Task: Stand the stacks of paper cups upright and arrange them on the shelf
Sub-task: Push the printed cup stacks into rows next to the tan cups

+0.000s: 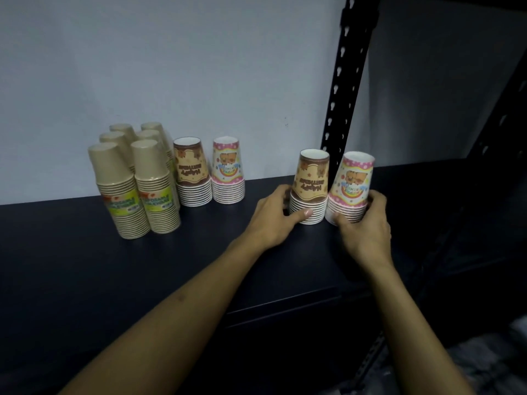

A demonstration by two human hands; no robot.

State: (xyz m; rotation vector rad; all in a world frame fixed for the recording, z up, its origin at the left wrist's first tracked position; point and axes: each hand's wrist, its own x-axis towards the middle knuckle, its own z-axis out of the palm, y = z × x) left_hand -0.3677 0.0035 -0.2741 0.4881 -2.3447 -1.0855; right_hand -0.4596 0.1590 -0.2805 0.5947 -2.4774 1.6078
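Observation:
On the dark shelf (85, 266) a brown printed cup stack (311, 181) stands rim-down at the right. My left hand (273, 220) grips its lower rims, thumb across the front. Right beside it a pink printed cup stack (353, 181) leans slightly, and my right hand (368, 226) grips its base. Further left, by the wall, stand another brown printed stack (192, 172) and another pink printed stack (227, 172), both upright and untouched. Several tan cup stacks (137, 183) with yellow-green labels are grouped at the far left.
A black perforated shelf upright (345, 89) rises just behind the two held stacks. A pale wall (199, 67) closes the back of the shelf. The shelf's front edge (285, 306) runs below my forearms, with dark space and a grey bundle (502, 357) lower right.

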